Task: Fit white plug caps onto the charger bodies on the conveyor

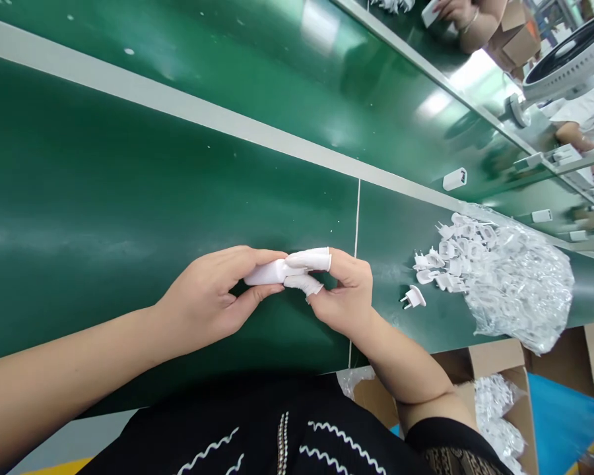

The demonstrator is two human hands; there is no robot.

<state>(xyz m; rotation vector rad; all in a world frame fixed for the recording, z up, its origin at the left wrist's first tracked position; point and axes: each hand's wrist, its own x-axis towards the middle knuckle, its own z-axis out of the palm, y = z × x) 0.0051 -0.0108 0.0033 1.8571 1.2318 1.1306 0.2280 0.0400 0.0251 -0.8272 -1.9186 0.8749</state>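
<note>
Near the middle of the view, my left hand (218, 290) grips a white charger body (264, 273) between thumb and fingers. My right hand (339, 284), with white covers on its thumb and a finger, pinches the right end of the same piece. What lies under those covered fingertips is mostly hidden. To the right, one white plug piece with two pins (414, 297) lies apart on the green table (297, 336). Beyond it, a pile of similar plug pieces (455, 254) spills from a clear plastic bag (525, 284).
A white charger body (455, 179) sits on the green belt (257, 66) past a pale rail (218, 119). More white pieces lie farther right. Cardboard boxes with bagged parts (497, 409) stand below the table edge. A fan (569, 59) and other people are at upper right.
</note>
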